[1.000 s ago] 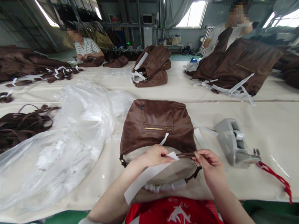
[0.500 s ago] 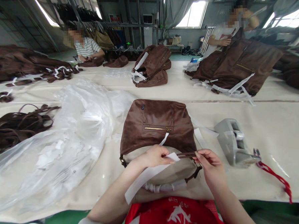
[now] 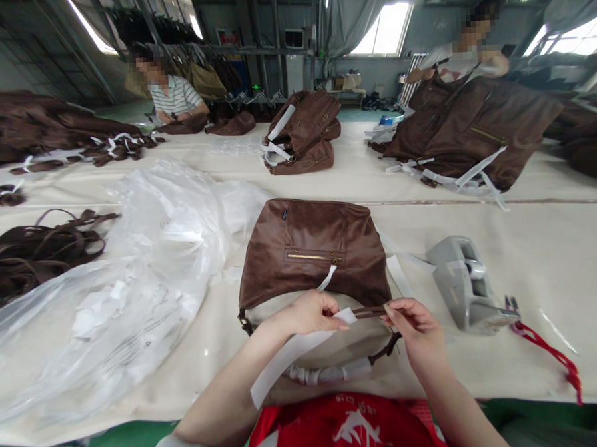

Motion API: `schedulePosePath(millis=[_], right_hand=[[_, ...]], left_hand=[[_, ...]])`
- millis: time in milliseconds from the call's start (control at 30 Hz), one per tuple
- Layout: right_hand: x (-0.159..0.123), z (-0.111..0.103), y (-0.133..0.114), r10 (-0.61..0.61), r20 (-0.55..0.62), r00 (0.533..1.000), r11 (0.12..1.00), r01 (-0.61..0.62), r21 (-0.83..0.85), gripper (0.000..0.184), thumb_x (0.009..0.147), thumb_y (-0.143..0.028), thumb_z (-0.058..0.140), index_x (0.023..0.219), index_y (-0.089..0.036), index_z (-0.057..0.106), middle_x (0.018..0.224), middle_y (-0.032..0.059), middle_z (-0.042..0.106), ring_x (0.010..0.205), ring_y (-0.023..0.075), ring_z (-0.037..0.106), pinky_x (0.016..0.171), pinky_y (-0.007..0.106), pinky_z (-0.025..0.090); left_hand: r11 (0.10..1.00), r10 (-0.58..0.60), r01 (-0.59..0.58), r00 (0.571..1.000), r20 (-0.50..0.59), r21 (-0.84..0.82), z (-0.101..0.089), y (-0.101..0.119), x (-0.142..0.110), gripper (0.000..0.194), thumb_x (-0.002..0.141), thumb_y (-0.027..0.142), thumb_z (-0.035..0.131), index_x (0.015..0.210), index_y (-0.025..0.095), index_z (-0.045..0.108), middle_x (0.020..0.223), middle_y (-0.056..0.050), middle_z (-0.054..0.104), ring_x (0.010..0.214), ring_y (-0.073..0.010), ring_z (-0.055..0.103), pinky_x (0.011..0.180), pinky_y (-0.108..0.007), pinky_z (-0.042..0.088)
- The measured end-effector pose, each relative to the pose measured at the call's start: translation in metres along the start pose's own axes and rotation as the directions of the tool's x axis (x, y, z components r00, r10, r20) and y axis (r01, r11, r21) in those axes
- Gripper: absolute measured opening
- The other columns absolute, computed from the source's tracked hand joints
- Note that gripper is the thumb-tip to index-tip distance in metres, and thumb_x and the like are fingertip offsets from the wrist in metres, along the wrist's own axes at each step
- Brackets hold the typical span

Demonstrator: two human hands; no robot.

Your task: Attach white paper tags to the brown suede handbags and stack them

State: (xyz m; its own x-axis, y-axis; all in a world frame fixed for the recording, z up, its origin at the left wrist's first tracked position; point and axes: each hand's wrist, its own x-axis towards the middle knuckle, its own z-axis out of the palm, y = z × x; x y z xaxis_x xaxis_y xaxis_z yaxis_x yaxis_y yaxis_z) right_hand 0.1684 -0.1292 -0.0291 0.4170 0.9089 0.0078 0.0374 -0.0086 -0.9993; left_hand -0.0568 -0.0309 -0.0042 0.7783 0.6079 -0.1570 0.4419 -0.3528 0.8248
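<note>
Edged right hand (image 3: 416, 321) slightly left, pinching brown cord (image 3: 368, 312). Clamping white strip (image 3: 280, 361) at cord's left end with left hand (image 3: 316, 312), over near side of brown handbag (image 3: 312, 233), left of tape dispenser (image 3: 459, 285).

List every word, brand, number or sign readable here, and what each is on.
None can be read with certainty.
Red garment: white lettering, upside down, too blurred.
Plastic sheeting: faint printing, too blurred.
Brown handbag: dark tab, too small to tell.
Red-marked sign, background: too blurred.
Green sign: too small.
</note>
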Motion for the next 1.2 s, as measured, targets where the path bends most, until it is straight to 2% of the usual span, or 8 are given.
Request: schedulePosePath(millis=[133,333,500,733,867,1000,1067,1200], right_hand=[[-0.002,0.004,-0.002,-0.021,0.078,0.997,0.997,0.026,-0.068,0.025,0.073,-0.043,0.073,0.082,-0.021,0.065,0.073,0.0034,0.067,0.067,0.0189,0.064,0.063,0.029,0.052],[-0.006,0.018,-0.003,0.021,0.337,0.941,0.989,0.029,-0.142,0.022,0.075,-0.043,0.07,0.079,-0.022,0.066,0.07,0.0012,0.066,0.064,0.0173,0.062,0.059,0.027,0.048],[-0.001,0.012,-0.004,0.085,0.199,0.976,0.996,-0.091,0.02,0.022,0.073,-0.04,0.073,0.082,-0.022,0.064,0.072,-0.0005,0.065,0.065,0.0162,0.064,0.06,0.026,0.05],[0.003,0.011,-0.006,0.141,0.177,0.974,0.975,-0.168,0.148,0.027,0.066,-0.039,0.079,0.081,-0.022,0.065,0.071,-0.0013,0.065,0.063,0.0161,0.065,0.059,0.026,0.051],[0.002,0.014,-0.011,0.062,0.264,0.962,0.996,-0.044,-0.074,0.026,0.073,-0.043,0.069,0.084,-0.021,0.065,0.07,0.0004,0.066,0.059,0.0163,0.063,0.056,0.028,0.051],[0.0,0.004,-0.014,-0.052,0.321,0.946,0.877,0.196,-0.438,0.036,0.085,-0.04,0.053,0.116,-0.023,0.059,0.077,0.002,0.068,0.062,0.0179,0.064,0.059,0.03,0.051],[-0.001,-0.002,-0.013,-0.116,0.287,0.951,0.808,0.258,-0.53,0.043,0.089,-0.038,0.046,0.129,-0.023,0.05,0.088,0.005,0.07,0.072,0.0203,0.067,0.068,0.034,0.054],[-0.006,-0.004,-0.01,-0.226,0.331,0.916,0.749,0.381,-0.543,0.041,0.093,-0.029,0.033,0.129,-0.021,0.049,0.124,0.0089,0.062,0.111,0.0223,0.059,0.097,0.041,0.046]], left_hand=[[1.0,-0.009,0.009,1.0,0.021,-0.003,0.002,0.004,0.0,0.036,0.074,0.044,0.064,0.058,0.015,0.053,0.053,0.006,0.031,0.052,-0.0072,0.026,0.048,-0.025,0.018],[0.999,0.019,-0.021,0.997,0.069,0.026,0.01,0.003,0.005,0.041,0.073,0.05,0.063,0.055,0.015,0.052,0.052,0.006,0.029,0.052,-0.0074,0.026,0.05,-0.025,0.017],[0.996,0.03,-0.024,0.997,0.067,-0.082,0.006,0.001,0.004,0.04,0.082,0.051,0.053,0.063,0.015,0.054,0.057,0.005,0.034,0.055,-0.0082,0.03,0.05,-0.023,0.022],[0.931,0.055,-0.028,0.996,0.064,-0.364,0.006,0.012,0.007,0.04,0.087,0.047,0.046,0.068,0.013,0.057,0.062,0.001,0.047,0.06,-0.0102,0.038,0.055,-0.023,0.031],[0.943,0.01,0.032,0.992,0.123,-0.332,0.005,0.03,0.009,0.042,0.089,0.046,0.043,0.073,0.012,0.061,0.066,-0.001,0.055,0.061,-0.0111,0.044,0.056,-0.022,0.033],[0.999,-0.027,0.029,0.998,0.05,-0.042,0.008,0.042,0.011,0.045,0.088,0.044,0.043,0.057,0.013,0.052,0.054,0.003,0.037,0.055,-0.0085,0.032,0.05,-0.022,0.025],[0.995,-0.087,0.086,0.996,0.026,0.057,0.013,0.043,0.013,0.047,0.088,0.046,0.041,0.054,0.014,0.05,0.051,0.004,0.031,0.052,-0.0084,0.029,0.048,-0.023,0.022],[0.974,-0.207,0.204,0.978,0.015,0.097,0.023,0.04,0.023,0.049,0.088,0.05,0.039,0.061,0.014,0.058,0.052,0.002,0.042,0.051,-0.0094,0.036,0.049,-0.023,0.025]])
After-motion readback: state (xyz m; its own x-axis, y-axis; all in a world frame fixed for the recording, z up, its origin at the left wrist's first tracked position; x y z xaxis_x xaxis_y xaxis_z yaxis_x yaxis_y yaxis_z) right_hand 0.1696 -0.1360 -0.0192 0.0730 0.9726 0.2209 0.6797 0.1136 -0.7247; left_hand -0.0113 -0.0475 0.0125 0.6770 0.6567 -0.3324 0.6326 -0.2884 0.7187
